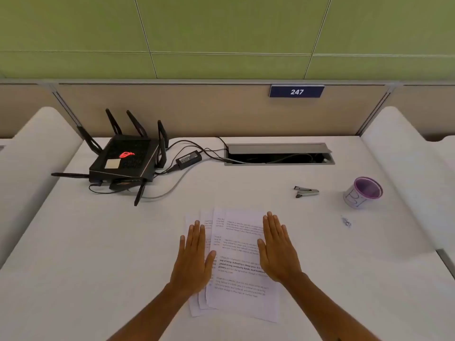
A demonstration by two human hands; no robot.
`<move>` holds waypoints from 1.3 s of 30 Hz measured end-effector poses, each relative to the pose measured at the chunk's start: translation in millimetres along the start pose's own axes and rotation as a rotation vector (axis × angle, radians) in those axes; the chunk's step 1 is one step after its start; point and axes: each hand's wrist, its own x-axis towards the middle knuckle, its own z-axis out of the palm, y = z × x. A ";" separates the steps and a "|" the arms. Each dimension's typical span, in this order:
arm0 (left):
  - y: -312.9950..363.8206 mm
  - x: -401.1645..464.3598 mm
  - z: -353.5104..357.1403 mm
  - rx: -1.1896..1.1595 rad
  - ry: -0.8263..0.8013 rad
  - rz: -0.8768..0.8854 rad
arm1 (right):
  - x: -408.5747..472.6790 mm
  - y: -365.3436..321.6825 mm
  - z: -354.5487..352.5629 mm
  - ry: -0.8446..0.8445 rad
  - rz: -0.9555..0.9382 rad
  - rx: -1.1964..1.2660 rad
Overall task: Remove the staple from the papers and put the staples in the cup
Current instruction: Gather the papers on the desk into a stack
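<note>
A black router [123,163] with several antennas stood at the far left of the white desk [98,242], a red emblem lit on its top and a pale sticky note [112,163] stuck beside that emblem. Just right of it lay a black power adapter [189,159], its cables running to an open cable tray [279,153] recessed in the desk near the back edge.

At the near centre lay the papers [240,264], several printed sheets fanned slightly so that the lower sheets' left edges showed. The left hand [193,260] lay flat, fingers straight and together, palm down across the left edges of the sheets, gripping nothing. The right hand [279,252] lay likewise flat with straight fingers on the right part of the top sheet, holding nothing. Whether a staple remained in the sheets could not be told.

Right of the papers, and farther back, a metal staple remover [306,191] rested on the desk, apart from both hands. Further right stood the cup [363,193], white with a purple rim and interior, tilted toward the camera; its contents could not be made out. A small dark smudge or scrap [346,222] lay on the desk nearer than the cup.

On the beige partition behind, a blue plate [296,91] read 247
</note>
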 end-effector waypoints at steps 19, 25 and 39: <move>-17.8 -21.6 3.9 -0.296 0.243 -0.320 | -24.4 -0.6 24.5 0.295 0.108 0.255; -6.5 -2.6 0.2 -0.358 0.103 -0.502 | -38.6 -3.8 37.2 0.045 0.216 0.111; 15.3 18.9 -1.1 -0.711 0.044 -0.627 | -31.0 -14.2 49.0 -0.146 0.147 0.005</move>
